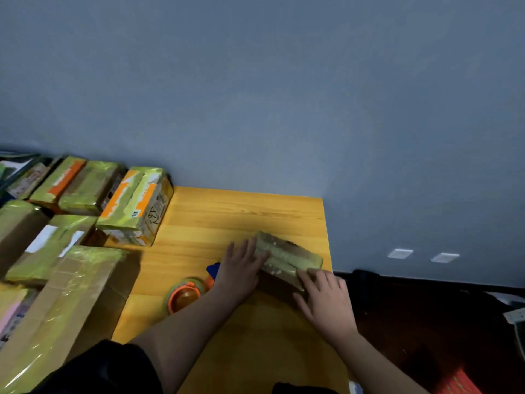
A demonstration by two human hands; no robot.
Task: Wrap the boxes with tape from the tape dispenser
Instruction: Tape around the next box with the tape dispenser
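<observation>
My left hand [241, 268] and right hand [324, 297] press flat, fingers straight, on the taped box [287, 257] between them; tape dispenser [184, 294] lies just left.

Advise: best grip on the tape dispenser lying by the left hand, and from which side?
Take the tape dispenser by its blue handle end, which pokes out beyond the left hand. Come from above and the left: it lies flat on the table, and the box crowds its right side.
</observation>
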